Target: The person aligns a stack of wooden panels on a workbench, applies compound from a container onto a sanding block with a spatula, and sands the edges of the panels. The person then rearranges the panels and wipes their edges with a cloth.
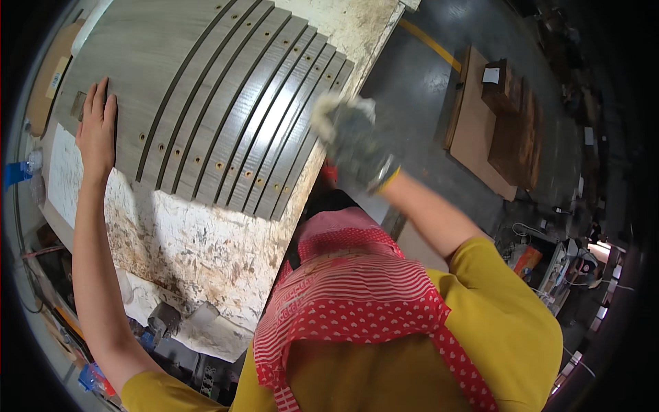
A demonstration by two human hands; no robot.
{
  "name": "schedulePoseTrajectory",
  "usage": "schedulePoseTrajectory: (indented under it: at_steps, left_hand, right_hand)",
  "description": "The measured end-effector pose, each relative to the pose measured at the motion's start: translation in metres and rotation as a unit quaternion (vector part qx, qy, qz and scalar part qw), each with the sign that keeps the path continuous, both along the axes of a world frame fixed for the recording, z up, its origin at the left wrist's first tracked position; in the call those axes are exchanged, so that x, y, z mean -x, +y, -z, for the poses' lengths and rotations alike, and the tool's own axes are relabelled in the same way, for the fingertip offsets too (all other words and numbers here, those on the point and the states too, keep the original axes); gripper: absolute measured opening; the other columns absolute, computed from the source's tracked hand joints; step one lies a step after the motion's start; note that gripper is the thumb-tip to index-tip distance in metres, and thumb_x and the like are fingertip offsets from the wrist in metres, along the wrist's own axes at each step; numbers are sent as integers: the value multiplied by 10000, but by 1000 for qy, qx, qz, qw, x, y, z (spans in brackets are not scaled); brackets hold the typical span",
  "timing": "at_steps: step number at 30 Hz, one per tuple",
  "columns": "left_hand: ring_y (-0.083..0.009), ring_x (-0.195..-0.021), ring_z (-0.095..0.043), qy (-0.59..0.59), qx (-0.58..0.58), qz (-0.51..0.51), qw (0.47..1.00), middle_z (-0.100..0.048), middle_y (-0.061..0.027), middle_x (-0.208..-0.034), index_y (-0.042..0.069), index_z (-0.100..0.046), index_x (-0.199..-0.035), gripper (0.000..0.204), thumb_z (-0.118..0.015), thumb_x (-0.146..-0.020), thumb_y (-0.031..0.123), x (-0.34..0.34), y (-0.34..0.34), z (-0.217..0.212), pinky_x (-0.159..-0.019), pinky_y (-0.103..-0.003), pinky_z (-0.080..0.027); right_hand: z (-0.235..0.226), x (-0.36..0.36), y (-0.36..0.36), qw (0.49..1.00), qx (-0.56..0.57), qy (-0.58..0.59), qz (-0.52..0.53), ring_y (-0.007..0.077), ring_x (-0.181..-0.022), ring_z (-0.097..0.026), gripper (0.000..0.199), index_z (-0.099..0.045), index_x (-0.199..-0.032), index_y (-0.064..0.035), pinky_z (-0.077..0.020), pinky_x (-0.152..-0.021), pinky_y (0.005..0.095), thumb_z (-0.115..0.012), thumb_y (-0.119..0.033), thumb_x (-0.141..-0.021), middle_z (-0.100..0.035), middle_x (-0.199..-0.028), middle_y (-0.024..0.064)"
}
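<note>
My left hand [99, 130] is bare and lies flat on a wide grey panel, its fingers stretched out near a small rectangular recess. Beside that panel several narrow grey boards [240, 117] lie in a row, with dark gaps between them and brass-coloured holes near both ends. My right hand [357, 141], in a dark grey work glove, is raised by the right-hand boards and blurred by motion. Its fingers are closed around what looks like a wad of whitish cloth [324, 115]. How the fingers grip it is partly hidden by the blur.
Paint-stained white worktable [213, 257] under the boards, its edge close to my apron. White cloth [216, 333] and a dark block-like object [164, 318] lie at its near end. A bottle [33, 165] stands far left. Brown boxes [511, 130] rest on the floor to the right.
</note>
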State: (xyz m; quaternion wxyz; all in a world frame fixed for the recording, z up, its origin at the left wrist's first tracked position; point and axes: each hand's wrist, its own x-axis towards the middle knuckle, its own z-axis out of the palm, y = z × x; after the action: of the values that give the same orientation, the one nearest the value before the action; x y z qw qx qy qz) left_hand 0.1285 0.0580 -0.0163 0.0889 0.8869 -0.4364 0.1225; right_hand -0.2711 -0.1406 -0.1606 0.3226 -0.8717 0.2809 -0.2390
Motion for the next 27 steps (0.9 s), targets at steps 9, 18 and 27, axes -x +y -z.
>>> schedulePoseTrajectory:
  at_steps: [9,18,27]
  left_hand:
    - [-231,-1334,-331,40,4,21,999,-319,-67,-1464,239,-354,-1413,506,-274,-965,461,-4,10,-3,-1079,-415,-220]
    - [-249,-1337,-325,42,2,26,999,-313,-77,-1466,229,-350,-1416,497,-271,-972,439,2,10,-9,-1075,-377,-245]
    - [-256,-1329,-334,37,-2,16,999,-318,-88,-1460,225,-353,-1412,494,-283,-970,433,2,12,-3,-1075,-414,-230]
  right_hand:
    - [-77,-13,-12,979,202,-15,22,229,-775,-562,111,-557,-872,-62,-431,-730,350,-495,-99,-788,-533,-791,115]
    - [-66,-1,-40,996,-34,8,-86,279,-904,-527,224,-505,-961,-55,-427,-784,370,-524,-196,-787,-525,-898,128]
    - [-81,-7,-77,982,1,-188,28,228,-804,-596,282,-573,-1061,-31,-490,-738,316,-522,-214,-852,-601,-834,106]
